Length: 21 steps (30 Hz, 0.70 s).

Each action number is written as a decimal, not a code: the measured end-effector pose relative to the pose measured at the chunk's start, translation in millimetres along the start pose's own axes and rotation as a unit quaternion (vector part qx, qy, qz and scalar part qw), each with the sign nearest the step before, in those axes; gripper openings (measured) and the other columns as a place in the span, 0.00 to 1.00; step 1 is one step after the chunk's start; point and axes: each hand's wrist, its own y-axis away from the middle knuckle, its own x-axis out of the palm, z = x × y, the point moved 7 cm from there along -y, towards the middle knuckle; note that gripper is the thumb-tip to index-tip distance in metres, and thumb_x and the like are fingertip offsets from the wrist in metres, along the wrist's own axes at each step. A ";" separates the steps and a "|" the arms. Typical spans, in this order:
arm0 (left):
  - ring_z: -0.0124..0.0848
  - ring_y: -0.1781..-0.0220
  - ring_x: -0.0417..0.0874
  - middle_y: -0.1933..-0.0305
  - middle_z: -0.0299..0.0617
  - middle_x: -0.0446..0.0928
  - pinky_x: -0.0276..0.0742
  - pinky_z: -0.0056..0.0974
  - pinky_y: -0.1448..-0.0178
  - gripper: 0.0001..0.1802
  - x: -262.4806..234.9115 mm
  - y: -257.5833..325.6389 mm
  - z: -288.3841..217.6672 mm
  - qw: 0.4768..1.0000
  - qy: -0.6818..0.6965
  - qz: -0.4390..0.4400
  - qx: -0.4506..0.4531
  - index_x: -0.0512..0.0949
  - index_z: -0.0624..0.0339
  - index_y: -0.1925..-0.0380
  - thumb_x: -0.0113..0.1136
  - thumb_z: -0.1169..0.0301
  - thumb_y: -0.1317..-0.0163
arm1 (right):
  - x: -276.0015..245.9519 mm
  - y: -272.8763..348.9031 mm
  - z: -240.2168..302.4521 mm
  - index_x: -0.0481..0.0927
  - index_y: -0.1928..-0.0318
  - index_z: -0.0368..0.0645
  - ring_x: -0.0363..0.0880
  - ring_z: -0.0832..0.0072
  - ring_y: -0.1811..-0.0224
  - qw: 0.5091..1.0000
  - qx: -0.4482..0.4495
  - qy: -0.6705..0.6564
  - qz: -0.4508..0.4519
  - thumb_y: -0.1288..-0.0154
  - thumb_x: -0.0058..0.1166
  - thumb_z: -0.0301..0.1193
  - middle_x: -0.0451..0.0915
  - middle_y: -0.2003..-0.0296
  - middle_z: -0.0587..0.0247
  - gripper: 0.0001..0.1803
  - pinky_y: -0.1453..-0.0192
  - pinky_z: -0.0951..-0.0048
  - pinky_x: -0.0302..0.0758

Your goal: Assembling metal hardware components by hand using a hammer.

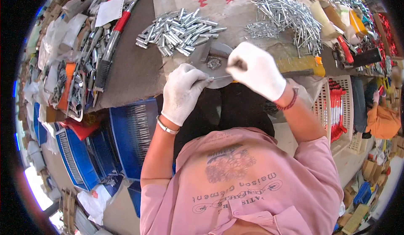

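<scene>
Both my hands wear white knitted gloves and meet over the near edge of the bench. My left hand [183, 90] is closed, thumb and fingertips pinching a small thin metal part [213, 79] that points to the right. Close beside it, my right hand [257, 72] has its fingers curled in; it is slightly blurred and whatever it grips is hidden. Just beyond the hands sits a small clump of tiny metal pieces [214, 63] on a grey plate. Farther back lie a heap of short silver metal sleeves [179, 32] and a pile of thin metal rods [286, 14].
Ratchets and other tools crowd the bench's left, including a red-and-black handled wrench [113, 46]. Blue bins [134, 130] stand below left. A cream plastic crate [345, 104] holds red tools at right. Another person in orange [383, 119] is at far right.
</scene>
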 end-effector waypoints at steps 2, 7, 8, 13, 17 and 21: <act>0.46 0.57 0.84 0.64 0.42 0.81 0.78 0.47 0.52 0.06 -0.9 0.0 -0.3 1.000 0.001 -0.006 0.007 0.86 0.55 0.69 0.75 0.71 0.44 | 16.7 3.9 19.6 0.83 0.64 0.43 0.86 0.63 0.64 0.999 -0.038 -0.021 0.002 0.40 0.70 0.24 0.82 0.65 0.61 0.07 0.59 0.66 0.82; 0.46 0.57 0.84 0.64 0.42 0.80 0.79 0.47 0.52 0.06 -1.8 2.4 0.3 1.000 0.018 -0.014 -0.002 0.86 0.54 0.69 0.75 0.71 0.45 | 38.4 2.2 25.5 0.83 0.65 0.46 0.86 0.59 0.63 0.998 -0.045 -0.026 0.033 0.41 0.70 0.25 0.82 0.64 0.61 0.07 0.58 0.63 0.82; 0.46 0.57 0.84 0.64 0.42 0.80 0.79 0.47 0.52 0.06 -1.5 2.8 0.7 1.000 0.014 -0.014 0.003 0.86 0.54 0.68 0.75 0.71 0.45 | 39.0 1.6 26.5 0.83 0.65 0.46 0.86 0.59 0.63 0.998 -0.047 -0.026 0.035 0.41 0.70 0.25 0.82 0.64 0.61 0.07 0.58 0.63 0.82; 0.46 0.58 0.84 0.64 0.41 0.80 0.79 0.47 0.52 0.07 -0.8 3.5 1.3 1.000 0.003 -0.022 0.012 0.86 0.53 0.67 0.76 0.71 0.45 | 38.3 -0.9 28.1 0.83 0.64 0.47 0.86 0.58 0.62 0.997 -0.065 0.022 0.036 0.39 0.69 0.28 0.82 0.64 0.61 0.07 0.58 0.61 0.82; 0.46 0.58 0.84 0.64 0.41 0.80 0.79 0.47 0.53 0.07 -1.3 3.2 0.6 0.999 -0.010 -0.032 0.030 0.86 0.52 0.68 0.76 0.71 0.45 | 39.5 -5.2 32.0 0.82 0.64 0.47 0.86 0.57 0.62 0.994 -0.078 0.057 0.055 0.39 0.68 0.29 0.82 0.64 0.62 0.07 0.57 0.60 0.82; 0.46 0.57 0.84 0.64 0.40 0.81 0.79 0.47 0.53 0.07 -0.6 3.3 1.5 0.999 -0.009 -0.033 0.031 0.86 0.52 0.67 0.76 0.71 0.45 | 31.8 -4.0 30.3 0.84 0.57 0.48 0.86 0.57 0.59 0.990 -0.089 0.082 0.067 0.38 0.68 0.31 0.82 0.62 0.61 0.10 0.54 0.60 0.83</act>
